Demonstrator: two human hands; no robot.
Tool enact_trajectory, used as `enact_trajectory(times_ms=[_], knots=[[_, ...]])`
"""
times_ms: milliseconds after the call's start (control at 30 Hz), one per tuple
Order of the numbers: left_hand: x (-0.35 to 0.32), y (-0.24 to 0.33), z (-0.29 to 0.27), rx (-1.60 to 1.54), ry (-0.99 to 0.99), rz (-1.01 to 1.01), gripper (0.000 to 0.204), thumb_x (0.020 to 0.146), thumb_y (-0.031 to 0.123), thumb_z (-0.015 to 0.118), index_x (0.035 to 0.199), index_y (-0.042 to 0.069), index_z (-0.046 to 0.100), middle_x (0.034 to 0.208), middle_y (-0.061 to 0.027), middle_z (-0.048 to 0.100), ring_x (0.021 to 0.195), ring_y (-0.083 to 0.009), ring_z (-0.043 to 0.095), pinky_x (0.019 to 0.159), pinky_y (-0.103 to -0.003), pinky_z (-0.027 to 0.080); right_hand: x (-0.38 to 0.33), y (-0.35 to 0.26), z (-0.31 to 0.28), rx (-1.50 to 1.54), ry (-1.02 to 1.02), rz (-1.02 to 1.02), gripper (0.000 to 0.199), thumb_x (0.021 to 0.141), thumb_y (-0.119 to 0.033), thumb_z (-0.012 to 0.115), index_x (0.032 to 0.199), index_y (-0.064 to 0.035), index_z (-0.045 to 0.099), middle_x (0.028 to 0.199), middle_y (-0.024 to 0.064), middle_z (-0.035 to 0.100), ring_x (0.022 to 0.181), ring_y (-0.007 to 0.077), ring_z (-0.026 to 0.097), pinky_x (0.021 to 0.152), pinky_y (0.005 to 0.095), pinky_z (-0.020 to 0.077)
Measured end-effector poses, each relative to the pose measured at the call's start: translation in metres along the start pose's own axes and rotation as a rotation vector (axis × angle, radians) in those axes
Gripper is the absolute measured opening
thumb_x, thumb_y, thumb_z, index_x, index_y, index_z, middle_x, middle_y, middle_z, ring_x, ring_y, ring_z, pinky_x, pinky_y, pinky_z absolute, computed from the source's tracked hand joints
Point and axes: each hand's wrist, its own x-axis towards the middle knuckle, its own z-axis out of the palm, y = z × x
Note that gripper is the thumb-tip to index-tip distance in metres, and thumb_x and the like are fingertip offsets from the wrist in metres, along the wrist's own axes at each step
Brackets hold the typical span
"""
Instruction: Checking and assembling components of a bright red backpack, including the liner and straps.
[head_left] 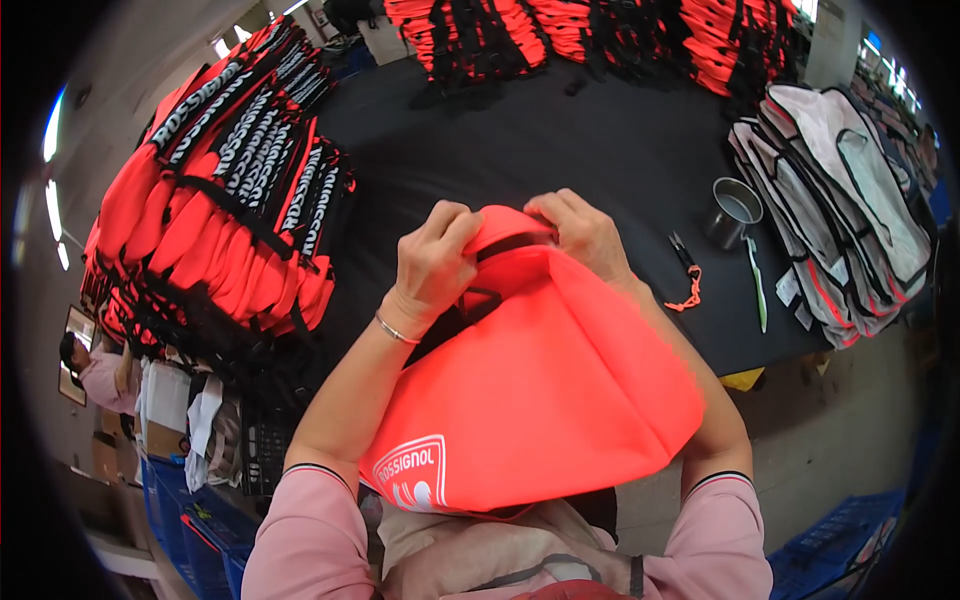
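Your left hand [432, 262] and right hand [583, 233] both pinch the orange bag's [540, 390] top edge — scissors [684, 256] lie just right of your grip.

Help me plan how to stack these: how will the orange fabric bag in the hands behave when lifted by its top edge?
Probably floppy: the orange fabric bag drapes and folds where the left hand and right hand pinch it. Likely light for its size, since it is held up by fingertips alone. Its smooth sheen suggests it may slide off a pile like the orange stack.
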Motion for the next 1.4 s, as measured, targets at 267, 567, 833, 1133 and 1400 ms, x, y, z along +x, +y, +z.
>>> enact_trajectory(times_ms=[267,567,833,1133,1400], knots=[[-0.021,0.023,-0.091,-0.044,0.12,0.168,0.033,0.067,-0.015,0.071,0.094,0.004,0.07,0.086,-0.0054,0.058,0.062,-0.0173,0.061,0.05,-0.027,0.048,0.019,-0.09,-0.016,0.466,-0.335,0.235,0.018,0.074,-0.012,0.072,0.082,-0.0044,0.059,0.079,0.0064,0.058,0.067,0.0287,0.06,0.06,0.0389,0.0468],[-0.045,0.045,-0.15,-0.076,0.243,0.114,0.023,0.063,-0.008,0.075,0.081,0.007,0.073,0.084,-0.006,0.061,0.06,-0.0148,0.063,0.048,-0.025,0.05,0.025,-0.133,0.018,-0.272,0.289,-0.685,0.016,0.061,-0.001,0.062,0.069,-0.0082,0.05,0.065,0.001,0.043,0.049,0.0111,0.048,0.04,0.0249,0.0368],[0.009,0.036,-0.191,0.207,0.102,-0.205,0.027,0.068,-0.006,0.07,0.093,0.005,0.068,0.082,-0.0084,0.06,0.071,-0.0255,0.06,0.063,-0.034,0.05,0.054,-0.168,0.025,-0.401,0.264,-0.775,0.009,0.065,-0.013,0.062,0.069,-0.0104,0.054,0.071,0.0019,0.051,0.061,0.0139,0.054,0.051,0.0272,0.0401],[-0.015,-0.067,-0.239,0.197,-0.009,-0.58,0.022,0.075,0.0,0.073,0.096,0.005,0.071,0.083,-0.0068,0.066,0.072,-0.0196,0.065,0.067,-0.031,0.052,0.012,-0.118,-0.052,0.547,-0.8,0.569,0.017,0.087,-0.016,0.067,0.095,-0.0009,0.064,0.074,0.0086,0.066,0.063,0.0174,0.064,0.062,0.0336,0.0525],[0.111,-0.017,-0.175,0.167,-0.871,0.227,0.098,0.057,0.024,0.083,0.147,0.013,0.044,0.145,-0.0133,0.05,0.144,-0.035,0.031,0.118,-0.06,0.013,-0.001,-0.14,-0.003,0.607,-0.507,0.431,0.026,0.101,-0.022,0.05,0.11,0.0025,0.055,0.094,0.0112,0.063,0.086,0.0139,0.06,0.077,0.0334,0.0488]])
